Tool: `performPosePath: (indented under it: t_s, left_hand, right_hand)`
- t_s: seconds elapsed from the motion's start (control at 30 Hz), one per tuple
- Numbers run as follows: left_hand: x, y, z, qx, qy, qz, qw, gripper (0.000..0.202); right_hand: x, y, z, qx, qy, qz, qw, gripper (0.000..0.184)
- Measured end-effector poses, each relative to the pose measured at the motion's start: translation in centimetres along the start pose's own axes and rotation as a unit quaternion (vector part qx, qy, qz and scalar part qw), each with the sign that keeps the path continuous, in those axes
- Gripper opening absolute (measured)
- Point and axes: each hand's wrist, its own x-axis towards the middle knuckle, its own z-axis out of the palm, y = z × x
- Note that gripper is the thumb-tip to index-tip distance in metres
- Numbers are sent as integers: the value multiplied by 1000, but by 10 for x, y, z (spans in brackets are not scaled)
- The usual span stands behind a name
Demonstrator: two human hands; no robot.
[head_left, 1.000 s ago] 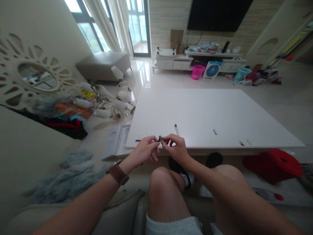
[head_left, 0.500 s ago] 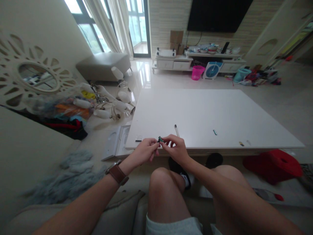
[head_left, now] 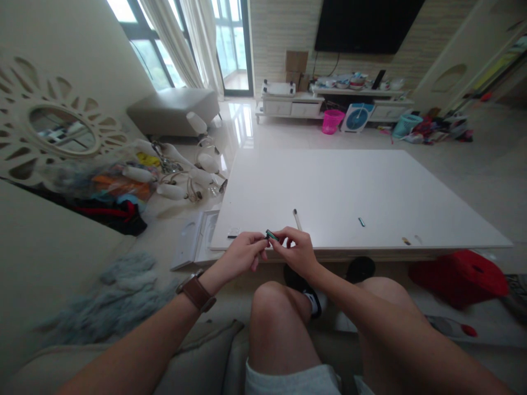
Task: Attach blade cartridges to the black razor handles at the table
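**A:** Where is the small dark-green piece (head_left: 270, 236)?

**B:** It's pinched between both hands, just over the near edge of the white desk (head_left: 349, 181), out in front of the knees. The left hand (head_left: 242, 255) has its fingers (head_left: 258, 245) closed on the left end. The right hand (head_left: 298, 252) clamps the right end between thumb and forefinger.

**A:** Which way does it lie?

**B:** Its long axis runs roughly left to right, a little tilted, with the left end slightly higher in the view. It bridges the gap between the two sets of fingertips, so neither hand is nearer; both touch it.

**A:** Anything close by?

**B:** A white stick (head_left: 296, 218) lies on the desk just beyond the right hand. A second small green piece (head_left: 361, 221) sits well apart to the right, and a small dark bit (head_left: 233, 233) lies just beyond the left hand
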Motion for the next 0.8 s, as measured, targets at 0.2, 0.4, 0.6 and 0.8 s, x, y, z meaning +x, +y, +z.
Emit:
performPosePath:
  t_s: [0.2, 0.4, 0.6, 0.8]
  left_hand:
    - [1, 0, 1, 4, 17, -11, 1000, 27]
    - [4, 1, -1, -78, 83, -10, 993, 16]
    - [5, 0, -2, -76, 108, 16, 991, 28]
    - [4, 0, -1, -27, 106, 12, 994, 32]
  right_hand:
    - [4, -1, -3, 3, 44, 27, 999, 11]
    - [7, 1, -4, 7, 48, 57, 997, 12]
    - [2, 1, 2, 1, 0, 20, 1000, 7]
    - [0, 2, 4, 5, -24, 17, 1000, 8]
